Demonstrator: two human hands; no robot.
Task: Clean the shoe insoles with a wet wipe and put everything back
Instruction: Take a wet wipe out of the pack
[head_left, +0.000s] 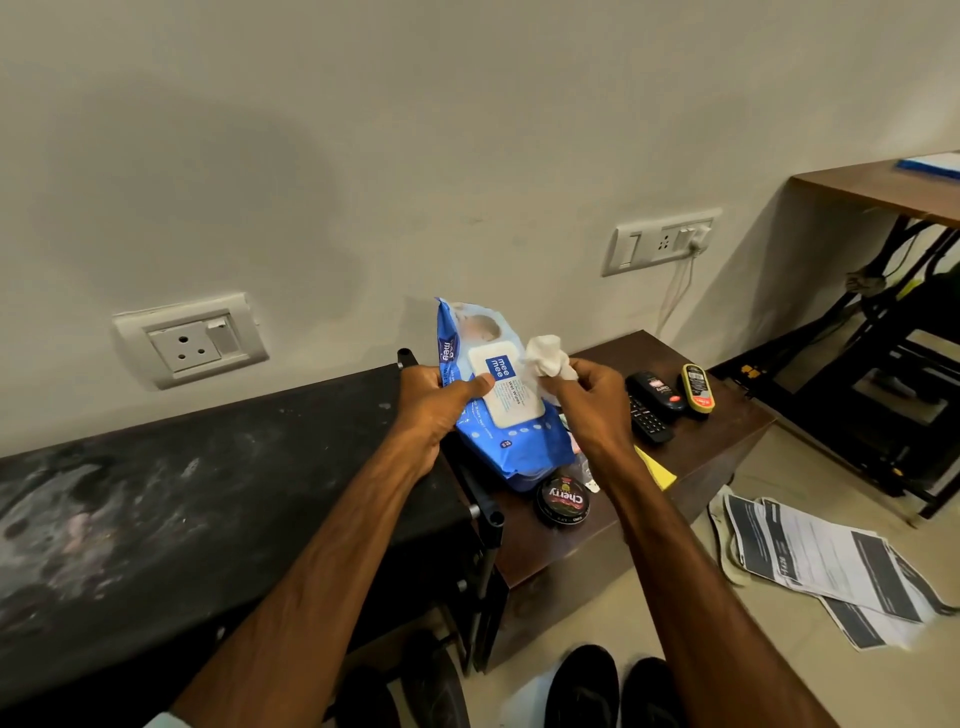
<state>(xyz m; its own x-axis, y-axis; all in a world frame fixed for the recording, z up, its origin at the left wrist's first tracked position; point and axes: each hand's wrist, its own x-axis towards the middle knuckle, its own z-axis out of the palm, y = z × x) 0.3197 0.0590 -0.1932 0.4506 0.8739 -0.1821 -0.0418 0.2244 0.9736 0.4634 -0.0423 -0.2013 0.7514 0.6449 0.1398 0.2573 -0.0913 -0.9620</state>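
- Two hands meet at frame centre: left hand (431, 410) fingers curl round the wipes pack (519, 447), thumb on its lid.
- Right hand (597, 410) fingertips pinch a white wipe (545, 356) beside the lid.
- Polish tin (563, 500) sits just below the pack, on the brown table (727, 431).

One head-worn wide-angle view looked forward and down, from behind and above the fingers (584, 371). The left hand (434, 410) and right hand (595, 410) were close, mid-frame; wall (363, 156) beyond fingertips, floor (675, 597) beneath.
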